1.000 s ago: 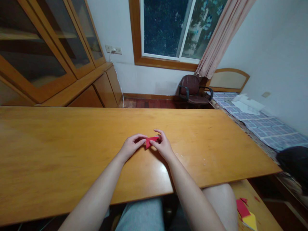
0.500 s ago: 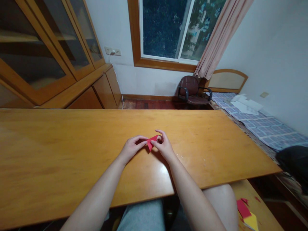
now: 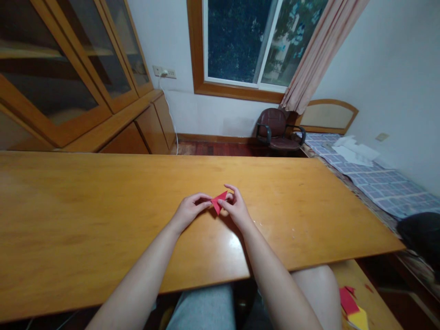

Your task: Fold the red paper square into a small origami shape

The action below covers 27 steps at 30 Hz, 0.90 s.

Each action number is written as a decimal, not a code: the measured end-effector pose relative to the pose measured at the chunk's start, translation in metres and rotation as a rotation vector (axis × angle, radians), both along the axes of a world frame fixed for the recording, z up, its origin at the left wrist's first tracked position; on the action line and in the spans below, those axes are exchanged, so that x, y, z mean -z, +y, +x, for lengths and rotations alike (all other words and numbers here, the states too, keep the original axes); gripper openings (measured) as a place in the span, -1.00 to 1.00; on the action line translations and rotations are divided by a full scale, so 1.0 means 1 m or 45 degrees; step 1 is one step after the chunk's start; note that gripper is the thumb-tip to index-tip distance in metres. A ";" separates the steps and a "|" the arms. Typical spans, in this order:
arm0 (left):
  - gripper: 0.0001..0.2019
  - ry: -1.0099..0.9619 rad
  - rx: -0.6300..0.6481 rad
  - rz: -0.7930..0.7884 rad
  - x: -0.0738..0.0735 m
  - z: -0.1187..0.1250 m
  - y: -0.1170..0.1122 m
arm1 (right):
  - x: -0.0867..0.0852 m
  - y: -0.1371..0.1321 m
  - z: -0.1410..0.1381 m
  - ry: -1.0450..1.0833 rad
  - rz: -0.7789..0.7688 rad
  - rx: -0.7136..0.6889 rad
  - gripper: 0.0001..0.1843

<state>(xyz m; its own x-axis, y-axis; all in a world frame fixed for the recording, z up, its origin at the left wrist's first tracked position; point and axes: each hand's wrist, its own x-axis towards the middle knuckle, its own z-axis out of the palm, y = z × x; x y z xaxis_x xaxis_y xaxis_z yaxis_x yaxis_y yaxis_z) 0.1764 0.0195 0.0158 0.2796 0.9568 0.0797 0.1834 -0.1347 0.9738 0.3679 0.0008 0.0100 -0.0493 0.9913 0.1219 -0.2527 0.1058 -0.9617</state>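
A small piece of folded red paper [image 3: 217, 204] with pointed corners is held just above the wooden table [image 3: 103, 220], between my two hands. My left hand [image 3: 191, 207] pinches its left tip between thumb and fingers. On the other side, my right hand [image 3: 236, 207] grips the right part with the thumb on the near face, while its index finger is raised and curved away. Parts of the paper behind my right fingers are hidden.
At lower right, red paper pieces [image 3: 349, 301] and yellow paper [image 3: 359, 317] lie on a lower wooden surface beside my leg. A glass-door cabinet [image 3: 99, 110] stands left, an office chair [image 3: 277, 128] beyond the table, a bed [image 3: 385, 183] right.
The view has shifted slightly. Both hands keep their hold on the folded red paper, whose angle looks almost the same.
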 end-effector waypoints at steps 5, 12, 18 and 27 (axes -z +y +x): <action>-0.75 0.006 -0.020 -0.050 -0.005 0.000 -0.002 | 0.002 0.000 0.000 0.021 0.000 -0.009 -0.37; -0.72 -0.011 -0.005 -0.119 -0.003 0.000 -0.001 | -0.003 -0.001 0.000 0.026 -0.013 -0.007 -0.36; -0.70 0.009 0.000 -0.101 -0.007 0.000 -0.001 | -0.002 -0.001 0.000 0.022 -0.017 -0.004 -0.34; -0.70 0.054 0.030 -0.041 -0.006 -0.001 -0.001 | -0.003 -0.001 0.000 -0.001 -0.019 0.000 -0.35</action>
